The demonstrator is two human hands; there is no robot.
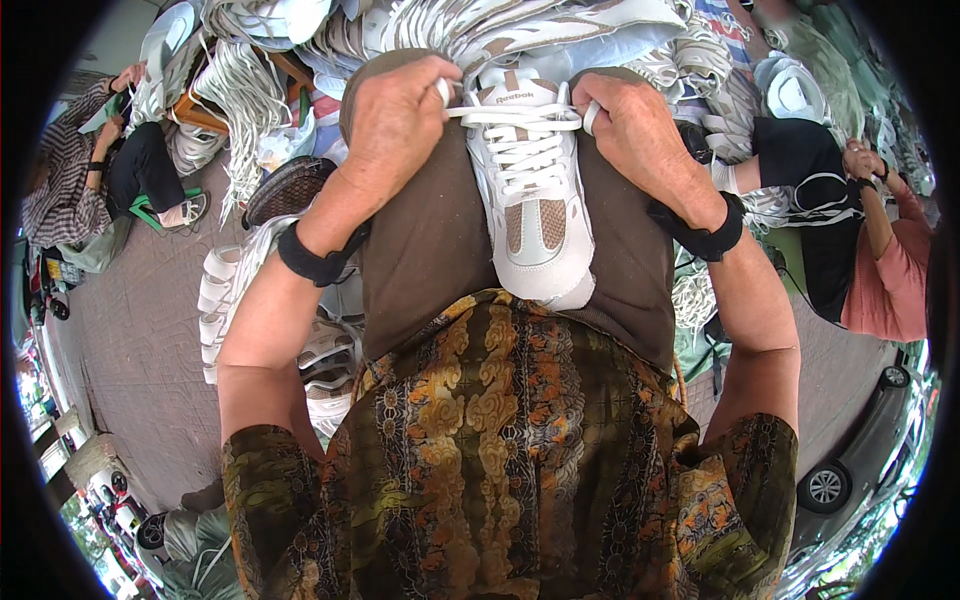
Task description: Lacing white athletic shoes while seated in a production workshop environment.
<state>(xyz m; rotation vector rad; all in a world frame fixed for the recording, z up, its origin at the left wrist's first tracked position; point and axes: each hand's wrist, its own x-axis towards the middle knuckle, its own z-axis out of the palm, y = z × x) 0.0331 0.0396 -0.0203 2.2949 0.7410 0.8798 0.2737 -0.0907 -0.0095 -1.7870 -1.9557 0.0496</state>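
Observation:
A white and beige sneaker (543,215) lies on my lap between my thighs, its toe toward me and its tongue pointing away. White shoelace (522,150) crosses it in rows up to the top eyelets. My left hand (398,112) grips one lace end left of the tongue, fingers closed. On the other side my right hand (632,118) has its fingers wrapped round the other lace end. Between the two hands the lace runs across the top of the shoe. Both wrists wear black bands.
Loose white laces (238,105) hang in a bundle at the far left. Shoe uppers (430,30) are piled beyond my knees. Finished-looking shoes (328,370) lie beside my left leg. One person (75,170) sits at left, another (890,250) at right. A dark car (850,470) stands at lower right.

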